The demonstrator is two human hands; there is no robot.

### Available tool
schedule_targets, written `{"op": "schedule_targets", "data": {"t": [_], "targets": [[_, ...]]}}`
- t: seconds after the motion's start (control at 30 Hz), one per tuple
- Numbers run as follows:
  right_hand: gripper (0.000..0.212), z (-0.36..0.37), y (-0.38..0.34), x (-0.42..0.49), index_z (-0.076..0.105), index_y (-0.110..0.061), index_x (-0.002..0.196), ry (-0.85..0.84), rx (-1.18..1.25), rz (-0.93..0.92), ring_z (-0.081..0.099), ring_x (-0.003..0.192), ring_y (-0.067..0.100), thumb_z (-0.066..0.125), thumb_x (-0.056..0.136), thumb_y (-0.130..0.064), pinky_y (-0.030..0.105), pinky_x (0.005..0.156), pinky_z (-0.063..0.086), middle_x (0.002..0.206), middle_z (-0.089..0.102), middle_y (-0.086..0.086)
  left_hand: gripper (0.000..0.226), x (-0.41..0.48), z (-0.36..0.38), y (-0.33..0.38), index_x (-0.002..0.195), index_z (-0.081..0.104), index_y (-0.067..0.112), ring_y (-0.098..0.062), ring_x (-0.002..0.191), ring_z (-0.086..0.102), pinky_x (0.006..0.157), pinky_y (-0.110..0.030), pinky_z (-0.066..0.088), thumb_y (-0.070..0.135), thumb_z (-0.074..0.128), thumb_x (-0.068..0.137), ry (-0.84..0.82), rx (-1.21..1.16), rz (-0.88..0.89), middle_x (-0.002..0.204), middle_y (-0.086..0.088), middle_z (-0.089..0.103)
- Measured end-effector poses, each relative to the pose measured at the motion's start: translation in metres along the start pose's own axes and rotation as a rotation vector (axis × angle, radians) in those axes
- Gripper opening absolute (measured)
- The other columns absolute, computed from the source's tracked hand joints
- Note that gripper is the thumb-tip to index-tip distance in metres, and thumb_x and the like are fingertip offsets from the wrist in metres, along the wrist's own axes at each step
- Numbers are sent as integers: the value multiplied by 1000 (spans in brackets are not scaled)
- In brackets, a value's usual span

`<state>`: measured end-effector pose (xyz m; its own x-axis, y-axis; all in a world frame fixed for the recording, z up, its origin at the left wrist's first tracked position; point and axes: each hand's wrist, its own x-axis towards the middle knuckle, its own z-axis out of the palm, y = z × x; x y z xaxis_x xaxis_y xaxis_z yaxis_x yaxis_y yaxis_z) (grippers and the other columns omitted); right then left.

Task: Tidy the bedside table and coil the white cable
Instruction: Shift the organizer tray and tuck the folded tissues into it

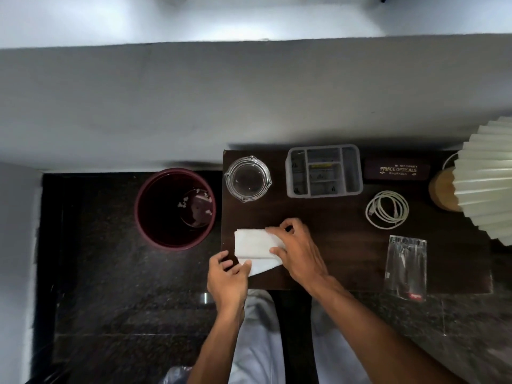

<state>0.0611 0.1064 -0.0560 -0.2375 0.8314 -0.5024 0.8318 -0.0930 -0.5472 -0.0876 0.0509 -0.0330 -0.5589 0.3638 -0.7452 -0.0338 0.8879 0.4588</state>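
Observation:
A white folded cloth point(253, 245) lies at the front left of the dark wooden bedside table point(338, 245). My right hand point(297, 250) presses on its right side, with fingers pinching the upper fold. At the table's front edge my left hand point(225, 278) grips the cloth's lower corner. The white cable point(387, 209) lies coiled in a loop on the right part of the table, apart from both hands.
A glass ashtray point(247, 178), a grey compartment organiser point(324, 171) and a dark spectacle case point(397, 169) line the back. A clear plastic pouch point(406, 267) lies front right. A pleated lamp point(487, 178) overhangs the right edge. A maroon bin point(174, 207) stands on the floor at left.

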Motion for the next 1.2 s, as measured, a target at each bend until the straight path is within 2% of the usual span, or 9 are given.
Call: {"op": "schedule_targets", "data": {"t": [0.07,0.17,0.4,0.63,0.7,0.8,0.93,1.03,1.2], "targets": [[46,1,2,1,61,-31,128,23,19,-12,45,110,17,70,87,-14,31,86,52,128,43,-1,58,6,0,-3,129,56,12,-12,90,70,59,-7,50,-2,81,78,-23,43,52,113,-7,66],[46,3,5,-1,65,-30,123,41,32,-41,43,103,10,70,84,-6,28,81,51,126,45,-1,59,11,-2,-2,128,57,13,-14,94,70,58,-3,49,-4,81,76,-24,66,118,117,-11,66],[43,5,10,-5,67,-25,114,42,-3,-90,47,107,15,68,80,3,33,73,56,128,45,3,56,11,-5,9,125,61,13,-12,95,72,74,-14,56,13,88,75,-131,11,175,107,-5,72],[35,4,5,-6,65,-21,106,58,40,-53,44,110,14,67,80,2,33,77,54,132,43,1,34,11,-2,13,109,68,18,-7,77,74,67,-19,57,11,84,79,-205,33,190,86,5,77],[45,1,7,-8,62,-25,118,63,145,-21,43,121,14,71,78,-6,35,89,53,135,41,-3,26,10,-5,15,105,71,13,-9,78,76,67,-21,59,8,82,81,-262,20,189,88,1,78],[85,-10,11,-12,44,-34,141,27,354,92,39,130,9,85,67,-28,34,106,44,143,39,-10,22,3,-14,25,105,69,6,-18,81,78,67,-24,60,-1,76,85,-443,-101,134,90,-9,80],[113,-37,17,-22,31,-32,151,-60,790,278,45,130,5,90,56,-50,30,105,43,146,44,-9,27,-10,-21,44,106,70,5,-25,92,78,73,-27,61,-8,74,83,-590,-191,123,99,-13,80],[86,-62,19,-32,46,-21,143,-131,1040,375,62,118,11,80,67,-41,24,95,52,133,64,3,31,-18,-19,59,108,69,4,-28,99,76,77,-30,61,-9,76,80,-639,-217,136,105,-15,79],[50,-98,20,-49,64,-9,122,-162,1284,399,71,108,23,74,76,-25,33,90,58,116,74,10,38,-37,2,88,109,70,8,-30,102,75,86,-40,60,3,82,72,-711,-225,178,109,-14,78]]}}
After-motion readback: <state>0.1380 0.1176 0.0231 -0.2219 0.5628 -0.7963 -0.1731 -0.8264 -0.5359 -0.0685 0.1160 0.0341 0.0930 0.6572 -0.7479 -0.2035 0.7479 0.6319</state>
